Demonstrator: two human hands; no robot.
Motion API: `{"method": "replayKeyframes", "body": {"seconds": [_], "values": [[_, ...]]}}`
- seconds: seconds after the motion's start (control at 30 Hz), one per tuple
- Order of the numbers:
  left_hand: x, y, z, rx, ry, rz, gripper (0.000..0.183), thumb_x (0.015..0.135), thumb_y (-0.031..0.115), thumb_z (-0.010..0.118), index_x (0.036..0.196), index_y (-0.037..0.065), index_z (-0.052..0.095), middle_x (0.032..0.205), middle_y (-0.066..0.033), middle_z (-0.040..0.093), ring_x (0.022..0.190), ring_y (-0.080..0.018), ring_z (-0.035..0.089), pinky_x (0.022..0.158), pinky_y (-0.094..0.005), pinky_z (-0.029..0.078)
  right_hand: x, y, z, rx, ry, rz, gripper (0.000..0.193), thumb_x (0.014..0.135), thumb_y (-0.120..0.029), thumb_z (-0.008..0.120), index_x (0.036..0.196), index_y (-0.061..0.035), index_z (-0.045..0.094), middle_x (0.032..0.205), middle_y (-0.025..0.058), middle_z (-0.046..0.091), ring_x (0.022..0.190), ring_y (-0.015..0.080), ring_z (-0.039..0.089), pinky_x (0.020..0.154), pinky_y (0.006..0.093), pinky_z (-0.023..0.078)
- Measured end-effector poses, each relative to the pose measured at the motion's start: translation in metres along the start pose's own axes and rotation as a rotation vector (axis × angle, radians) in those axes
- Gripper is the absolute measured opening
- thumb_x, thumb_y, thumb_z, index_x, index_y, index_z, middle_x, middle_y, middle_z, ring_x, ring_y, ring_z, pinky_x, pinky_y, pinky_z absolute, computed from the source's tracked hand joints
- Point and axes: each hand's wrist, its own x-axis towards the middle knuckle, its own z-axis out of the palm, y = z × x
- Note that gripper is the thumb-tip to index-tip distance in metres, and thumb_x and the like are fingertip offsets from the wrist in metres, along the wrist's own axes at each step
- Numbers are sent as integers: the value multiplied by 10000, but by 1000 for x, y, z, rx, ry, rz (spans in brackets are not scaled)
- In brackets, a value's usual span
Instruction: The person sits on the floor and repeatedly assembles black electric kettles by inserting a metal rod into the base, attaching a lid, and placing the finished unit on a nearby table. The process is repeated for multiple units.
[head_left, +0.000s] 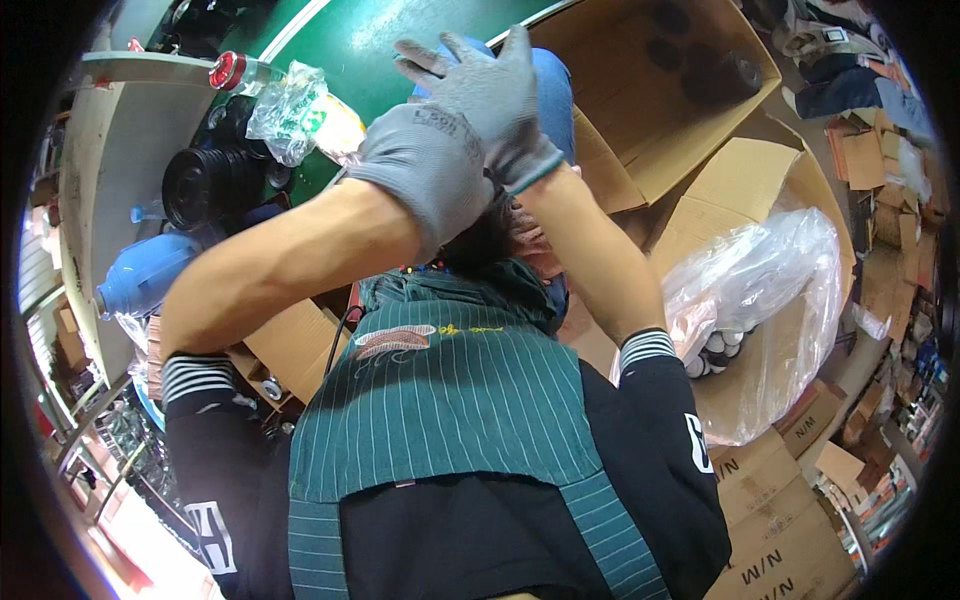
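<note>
Both my hands wear grey work gloves and meet in front of my lap, one overlapping the other. My right hand (487, 100) reaches up and left with its fingers stretched apart, and nothing shows in it. Its glove ends in a teal-edged cuff at the wrist. My left hand (420, 160) lies against the right hand's palm side and wrist. The left fingers are mostly hidden there, so whether they grip the other glove is unclear. Below both hands is my green striped apron (450, 390).
A green work surface (370, 45) lies ahead, with a crumpled clear plastic bag (290, 115), a red-capped bottle (235, 73) and stacked black round parts (200, 188) at its left. Open cardboard boxes (650, 110) stand right; one has a clear liner (790, 270) around small round pieces.
</note>
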Motion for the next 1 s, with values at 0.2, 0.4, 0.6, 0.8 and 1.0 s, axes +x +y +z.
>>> {"method": "replayKeyframes", "body": {"seconds": [0.2, 0.4, 0.6, 0.8, 1.0], "values": [[10, 35, 54, 201, 261, -285, 236, 976, 271, 649, 884, 112, 796, 882, -154, 795, 753, -303, 785, 643, -436, 597, -2, -14, 10, -146, 189, -81, 977, 1056, -772, 222, 1745, -87, 125, 1715, 336, 298, 1633, 457, 236, 1307, 630, 213], [-22, 19, 54, 158, 319, -304, 520, 996, 580, 677, 854, 81, 712, 721, -117, 733, 663, -272, 771, 551, -410, 583, -62, -75, -1, -308, 176, -549, 689, 1098, -680, 375, 1415, -116, 612, 1318, 185, 716, 1297, 306, 660, 1183, 515, 453], [-36, 18, 60, 125, 294, -316, 550, 978, 617, 701, 874, 79, 653, 709, -128, 717, 614, -287, 758, 539, -395, 590, -37, -22, -51, -520, 311, -27, 647, 1095, -473, 603, 1507, 9, 481, 1304, 207, 700, 1163, 300, 722, 1039, 460, 600], [-28, 1, 66, 59, 347, -200, 562, 965, 592, 729, 907, 37, 663, 687, -180, 697, 643, -351, 751, 568, -461, 583, 0, -12, -87, 176, -235, 61, 340, 1148, -306, 550, 1358, -39, 550, 964, 63, 721, 867, 231, 737, 1166, 618, 507], [-29, -34, 62, -176, 164, -58, 630, 959, 612, 724, 933, -16, 680, 721, -228, 695, 715, -408, 750, 674, -494, 601, -33, -11, -48, -27, 147, -99, 327, 1127, -316, 545, 928, -97, 684, 579, -72, 288, 579, 132, 405, 1218, 550, 438]]}}
